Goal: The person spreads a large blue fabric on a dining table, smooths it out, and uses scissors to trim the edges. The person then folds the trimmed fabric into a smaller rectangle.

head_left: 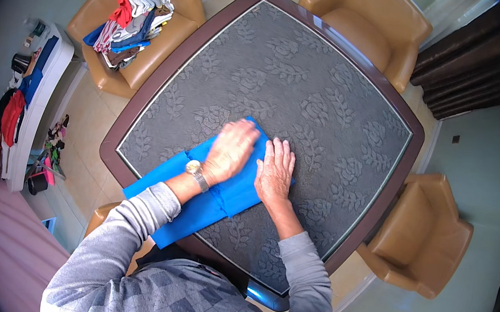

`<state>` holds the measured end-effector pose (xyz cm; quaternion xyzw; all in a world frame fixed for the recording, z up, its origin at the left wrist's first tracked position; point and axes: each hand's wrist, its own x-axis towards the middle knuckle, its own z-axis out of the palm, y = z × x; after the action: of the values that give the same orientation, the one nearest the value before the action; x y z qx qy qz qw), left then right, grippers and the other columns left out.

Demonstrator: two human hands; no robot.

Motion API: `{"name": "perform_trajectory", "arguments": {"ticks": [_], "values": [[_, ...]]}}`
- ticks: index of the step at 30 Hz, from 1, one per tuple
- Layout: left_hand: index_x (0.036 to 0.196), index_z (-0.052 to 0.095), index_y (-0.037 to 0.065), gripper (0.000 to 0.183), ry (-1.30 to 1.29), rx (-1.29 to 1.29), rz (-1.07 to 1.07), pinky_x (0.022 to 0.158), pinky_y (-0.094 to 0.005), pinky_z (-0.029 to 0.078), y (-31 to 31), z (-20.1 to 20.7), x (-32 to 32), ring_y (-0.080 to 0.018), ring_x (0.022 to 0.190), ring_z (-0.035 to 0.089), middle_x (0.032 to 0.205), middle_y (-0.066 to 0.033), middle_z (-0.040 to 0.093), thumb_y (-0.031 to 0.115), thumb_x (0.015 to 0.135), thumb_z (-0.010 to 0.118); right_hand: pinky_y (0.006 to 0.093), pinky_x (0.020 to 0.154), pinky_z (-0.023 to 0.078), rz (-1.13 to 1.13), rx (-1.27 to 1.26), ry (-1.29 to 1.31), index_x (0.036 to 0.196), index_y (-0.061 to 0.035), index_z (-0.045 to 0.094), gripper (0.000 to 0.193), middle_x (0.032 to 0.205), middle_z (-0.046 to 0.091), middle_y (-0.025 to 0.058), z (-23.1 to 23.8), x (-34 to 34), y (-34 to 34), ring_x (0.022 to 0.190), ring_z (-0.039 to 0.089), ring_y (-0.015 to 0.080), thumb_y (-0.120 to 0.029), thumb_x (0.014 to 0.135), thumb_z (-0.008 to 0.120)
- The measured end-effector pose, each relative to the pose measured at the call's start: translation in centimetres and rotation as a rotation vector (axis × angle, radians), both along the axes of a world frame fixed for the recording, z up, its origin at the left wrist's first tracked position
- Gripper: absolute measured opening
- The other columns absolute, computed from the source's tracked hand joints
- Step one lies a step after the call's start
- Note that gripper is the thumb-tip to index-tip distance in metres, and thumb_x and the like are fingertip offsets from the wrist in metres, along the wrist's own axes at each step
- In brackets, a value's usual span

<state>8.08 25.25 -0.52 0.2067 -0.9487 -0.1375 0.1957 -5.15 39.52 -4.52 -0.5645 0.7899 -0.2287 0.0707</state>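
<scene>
A bright blue folded garment (242,183) lies across the near left part of the table, one end hanging past the near edge; its exact kind cannot be told. My left hand (232,150), with a metal-band watch (196,173) on the wrist, rests over the garment's far end. Motion smears its fingers, so their grip is unclear. At the garment's right edge my right hand (274,173) lies flat, palm down, fingers stretched out and pointing away from me. Beneath everything is the table (328,135), dark grey with a raised floral pattern.
A tan armchair (188,1) at the far left bears a heap of mixed clothes (133,24). Other tan armchairs stand at the far side (355,31) and right (416,235). To the left, more clothes (12,115) lie on a white shelf (40,97).
</scene>
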Motion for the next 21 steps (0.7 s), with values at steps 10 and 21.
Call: {"name": "perform_trajectory", "arguments": {"ticks": [10, 21], "values": [[0.165, 0.042, 0.003, 0.078, -0.237, 0.07, -0.183, 0.134, -0.0623, 0.015, -1.0, -4.9, 2.3, -0.0388, 0.165, 0.027, 0.175, -0.0232, 0.034, 0.051, 0.107, 0.06, 0.0655, 0.129, 0.021, -0.049, 0.024, 0.062, 0.163, -0.0036, 0.04, 0.068, 0.168, 0.037, 0.0245, -3.1, 1.0, 1.0, 0.159, 0.03, 0.0486, -0.028, 0.105, 0.065], [0.162, 0.044, 0.004, 0.068, -0.227, 0.084, 0.136, 0.13, -0.0622, 0.027, -4.7, -1.5, 7.5, -0.0439, 0.158, 0.038, 0.168, -0.0254, 0.043, 0.04, 0.107, 0.063, 0.0526, 0.106, 0.053, -0.208, 0.283, -0.16, 0.132, -0.0051, 0.066, 0.059, 0.128, 0.069, 0.0205, 2.7, -2.8, -1.8, 0.123, 0.064, 0.0418, -0.035, 0.088, 0.09]]}}
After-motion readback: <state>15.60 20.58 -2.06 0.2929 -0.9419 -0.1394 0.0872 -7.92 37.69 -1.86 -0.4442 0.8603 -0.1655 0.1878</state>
